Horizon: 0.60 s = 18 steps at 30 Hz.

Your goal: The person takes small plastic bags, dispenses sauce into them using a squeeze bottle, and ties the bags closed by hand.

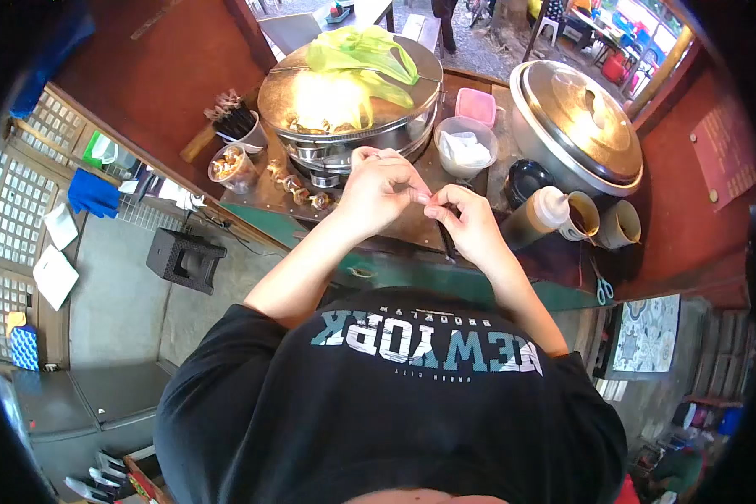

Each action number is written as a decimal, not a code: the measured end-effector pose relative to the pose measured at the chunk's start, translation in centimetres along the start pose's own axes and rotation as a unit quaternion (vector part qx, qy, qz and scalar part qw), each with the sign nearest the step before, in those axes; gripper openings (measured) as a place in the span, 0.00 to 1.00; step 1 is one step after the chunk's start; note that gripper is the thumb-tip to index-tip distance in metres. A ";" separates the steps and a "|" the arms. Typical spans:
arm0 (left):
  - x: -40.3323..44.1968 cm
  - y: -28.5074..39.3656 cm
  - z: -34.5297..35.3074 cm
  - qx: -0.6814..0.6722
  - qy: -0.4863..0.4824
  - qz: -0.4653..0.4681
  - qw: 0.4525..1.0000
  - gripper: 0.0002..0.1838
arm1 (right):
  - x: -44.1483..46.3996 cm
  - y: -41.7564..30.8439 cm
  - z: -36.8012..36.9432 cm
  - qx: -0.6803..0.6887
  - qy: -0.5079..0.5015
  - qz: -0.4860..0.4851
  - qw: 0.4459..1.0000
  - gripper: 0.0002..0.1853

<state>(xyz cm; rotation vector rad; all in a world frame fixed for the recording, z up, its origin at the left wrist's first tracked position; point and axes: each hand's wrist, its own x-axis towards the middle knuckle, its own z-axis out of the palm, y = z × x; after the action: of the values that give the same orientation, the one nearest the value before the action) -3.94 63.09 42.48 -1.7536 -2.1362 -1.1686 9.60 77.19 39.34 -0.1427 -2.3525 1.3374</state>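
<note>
My left hand and my right hand meet above the counter's front, fingertips touching. Each has thumb and finger pinched together; whatever lies between them is too small to make out. Behind my left hand stands a round metal steamer, a yellow-green plastic bag lying on its lid. Several round brown pieces of food lie in a row left of that hand. Beyond my right hand is a clear plastic tub with something white inside. Close to its right is a squeeze bottle of brown sauce.
A large lidded pot fills the right back. Two sauce cups and scissors sit at right. Left are a cup of dark sticks and a food cup. A pink container is behind the tub.
</note>
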 end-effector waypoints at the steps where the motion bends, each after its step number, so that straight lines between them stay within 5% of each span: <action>1: 0.0 0.1 -0.1 0.002 0.009 -0.013 1.000 0.05 | 0.2 0.0 -0.1 0.011 0.003 0.005 1.000 0.07; 7: -0.2 -0.2 0.0 0.019 0.037 -0.111 0.993 0.04 | 1.2 1.2 0.3 0.017 0.036 -0.018 0.999 0.05; 12: -0.8 -1.5 1.2 -0.096 0.074 -0.214 0.969 0.04 | 2.3 1.3 0.2 -0.155 0.125 -0.183 0.963 0.05; 15: -0.5 -0.9 0.8 -0.051 0.035 -0.246 0.967 0.04 | 2.4 0.9 -0.3 -0.253 0.146 -0.245 0.924 0.06; 18: 0.0 0.4 -0.7 0.131 -0.002 -0.133 0.982 0.04 | 2.3 0.0 -1.1 -0.307 0.127 -0.248 0.910 0.06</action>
<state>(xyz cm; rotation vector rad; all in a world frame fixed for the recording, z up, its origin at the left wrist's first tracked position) -3.82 62.66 43.20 -1.3961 -2.4527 -0.8803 7.99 78.72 40.48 0.0916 -2.2842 0.2996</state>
